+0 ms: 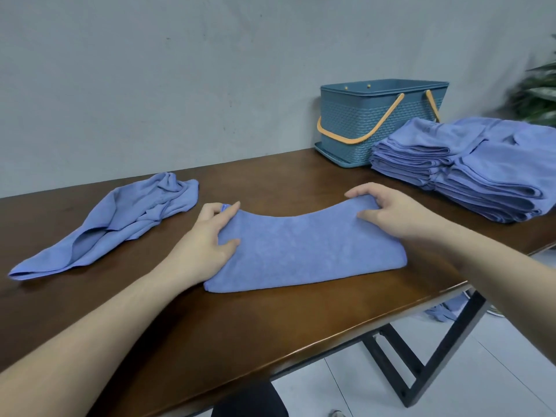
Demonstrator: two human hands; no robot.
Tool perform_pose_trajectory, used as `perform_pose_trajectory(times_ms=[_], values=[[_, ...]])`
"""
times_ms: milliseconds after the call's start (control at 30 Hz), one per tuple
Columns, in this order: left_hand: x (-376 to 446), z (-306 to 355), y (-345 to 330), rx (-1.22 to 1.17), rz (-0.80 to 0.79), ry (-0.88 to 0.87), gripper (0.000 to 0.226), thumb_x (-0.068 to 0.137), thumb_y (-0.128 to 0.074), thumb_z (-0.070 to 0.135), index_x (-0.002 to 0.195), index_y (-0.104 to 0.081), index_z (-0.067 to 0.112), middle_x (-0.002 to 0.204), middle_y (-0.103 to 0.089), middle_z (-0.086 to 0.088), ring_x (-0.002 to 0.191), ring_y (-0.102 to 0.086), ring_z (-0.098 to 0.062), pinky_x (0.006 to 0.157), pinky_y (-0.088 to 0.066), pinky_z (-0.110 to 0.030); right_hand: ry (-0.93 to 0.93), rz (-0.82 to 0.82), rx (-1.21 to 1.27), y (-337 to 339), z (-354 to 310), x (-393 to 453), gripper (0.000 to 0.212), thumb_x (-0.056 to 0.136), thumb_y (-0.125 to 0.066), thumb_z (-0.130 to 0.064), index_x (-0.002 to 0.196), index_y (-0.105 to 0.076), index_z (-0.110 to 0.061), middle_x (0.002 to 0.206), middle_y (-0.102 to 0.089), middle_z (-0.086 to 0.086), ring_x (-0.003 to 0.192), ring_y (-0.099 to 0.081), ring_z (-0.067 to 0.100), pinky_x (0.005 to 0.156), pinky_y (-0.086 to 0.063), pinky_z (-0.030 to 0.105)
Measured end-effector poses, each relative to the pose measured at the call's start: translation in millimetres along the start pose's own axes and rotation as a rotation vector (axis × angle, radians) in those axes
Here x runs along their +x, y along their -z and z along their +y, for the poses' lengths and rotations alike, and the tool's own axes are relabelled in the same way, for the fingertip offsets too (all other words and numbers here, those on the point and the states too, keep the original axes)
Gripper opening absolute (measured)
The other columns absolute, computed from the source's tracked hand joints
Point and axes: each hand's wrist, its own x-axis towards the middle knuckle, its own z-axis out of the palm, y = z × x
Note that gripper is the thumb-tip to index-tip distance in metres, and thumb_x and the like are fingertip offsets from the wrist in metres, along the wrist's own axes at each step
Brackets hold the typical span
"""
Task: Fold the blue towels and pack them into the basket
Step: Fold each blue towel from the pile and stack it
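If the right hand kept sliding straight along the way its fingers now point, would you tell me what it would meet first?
The right hand points left along the far edge of the folded towel, so it would probably meet the left hand at the other corner first; depth is uncertain.

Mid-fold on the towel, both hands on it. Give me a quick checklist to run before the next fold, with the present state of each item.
1. Left hand grips the towel's far left corner: ok.
2. Right hand grips the far right corner: ok.
3. Far edge straight between the hands: not ok, it sags toward the person in the middle.
4. Near folded edge flat on the table: ok.
5. Room on the table to fold: ok, the crumpled towel lies apart to the left and the folded stack apart to the right.
6. Space inside the basket: cannot tell, its inside is out of sight.
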Motion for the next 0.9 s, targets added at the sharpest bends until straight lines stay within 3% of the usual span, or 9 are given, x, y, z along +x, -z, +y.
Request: perform_pose_trajectory(times_ms=[100, 200, 300, 433, 533, 667, 767, 833, 900], values=[[1.8, -2.3, -1.3, -0.038, 0.012, -0.019, 0.065, 0.097, -0.061, 0.014, 0.155, -0.033, 0.027, 0.132, -0.030, 0.015, 0.096, -0.042, 0.024, 0.077, -0.034, 0.002, -0.007, -0.002, -0.041, -3.6, 5.9, 2.0, 0.035, 0.093, -0.056, -0.003, 0.114, -0.061, -0.030, 0.116, -0.061, -0.015, 0.101, -0.056, 0.005, 0.074, -0.038, 0.009], [4.5, -3.5, -2.9, -0.062, 0.036, -0.007, 0.063, 0.097, -0.062, 0.013, 0.153, -0.037, 0.025, 0.131, -0.032, 0.014, 0.097, -0.039, 0.028, 0.079, -0.031, 0.003, -0.008, 0.017, -0.056, -5.5, 14.1, 1.9, 0.034, 0.093, -0.056, -0.004, 0.105, -0.059, -0.036, 0.106, -0.061, -0.016, 0.085, -0.055, 0.002, 0.069, -0.039, 0.017], [5.4, 0.1, -4.1, -0.099, 0.117, -0.071, 0.055, 0.095, -0.061, 0.007, 0.144, -0.051, 0.028, 0.121, -0.040, 0.017, 0.096, -0.044, 0.021, 0.080, -0.031, 0.003, 0.007, 0.113, -0.016, -4.7, 21.2, 1.8, 0.031, 0.093, -0.055, -0.003, 0.092, -0.056, -0.034, 0.092, -0.059, -0.005, 0.067, -0.047, 0.011, 0.064, -0.039, 0.030], [6.2, -0.4, -2.6, -0.103, 0.170, -0.149, 0.051, 0.092, -0.061, 0.004, 0.111, -0.059, 0.051, 0.110, -0.041, 0.020, 0.087, -0.052, 0.007, 0.078, -0.037, -0.004, -0.011, 0.118, -0.029, -4.4, 23.8, 4.0, 0.024, 0.092, -0.059, -0.007, 0.091, -0.058, -0.032, 0.085, -0.057, 0.002, 0.065, -0.046, 0.013, 0.062, -0.038, 0.030], [3.2, -6.1, -5.0, -0.026, 0.155, -0.143, 0.043, 0.091, -0.066, 0.011, 0.113, -0.061, 0.048, 0.112, -0.035, 0.019, 0.083, -0.053, 0.003, 0.078, -0.046, -0.022, -0.046, 0.051, -0.097, -4.7, 25.1, 4.2, 0.021, 0.093, -0.062, -0.013, 0.093, -0.063, -0.034, 0.079, -0.054, 0.006, 0.061, -0.044, 0.015, 0.060, -0.037, 0.030], [2.1, -6.5, -2.0, 0.078, 0.199, -0.199, 0.031, 0.089, -0.072, 0.027, 0.118, -0.066, 0.035, 0.116, -0.036, 0.017, 0.078, -0.052, -0.001, 0.072, -0.047, -0.028, -0.033, 0.025, -0.126, 3.5, 24.0, -5.5, 0.023, 0.093, -0.065, -0.012, 0.100, -0.064, -0.033, 0.092, -0.057, -0.001, 0.078, -0.054, 0.012, 0.066, -0.038, 0.020], [0.2, -5.1, 1.1, 0.097, 0.200, -0.277, 0.021, 0.089, -0.071, 0.033, 0.110, -0.070, 0.033, 0.118, -0.044, 0.016, 0.092, -0.050, -0.005, 0.078, -0.042, -0.026, 0.031, 0.115, -0.116, 9.4, 27.5, -20.5, 0.031, 0.091, -0.065, -0.007, 0.099, -0.065, -0.037, 0.110, -0.054, -0.007, 0.096, -0.056, 0.011, 0.082, -0.039, 0.017], [-4.0, -2.5, 3.5, 0.108, 0.143, -0.374, 0.020, 0.091, -0.062, 0.043, 0.106, -0.072, 0.034, 0.119, -0.050, 0.020, 0.102, -0.052, -0.007, 0.084, -0.044, -0.026, 0.145, 0.223, -0.053, 10.5, 27.7, -36.9, 0.032, 0.092, -0.063, -0.002, 0.097, -0.067, -0.034, 0.109, -0.060, -0.010, 0.095, -0.058, 0.006, 0.084, -0.042, 0.015], [-11.0, 1.8, 3.8, 0.062, 0.035, -0.447, 0.026, 0.091, -0.055, 0.050, 0.105, -0.072, 0.036, 0.119, -0.055, 0.024, 0.112, -0.054, -0.005, 0.093, -0.043, -0.021, 0.260, 0.198, 0.045, 11.0, 23.4, -55.1, 0.024, 0.093, -0.066, -0.004, 0.100, -0.068, -0.027, 0.103, -0.067, -0.012, 0.094, -0.062, 0.004, 0.084, -0.045, 0.015]])
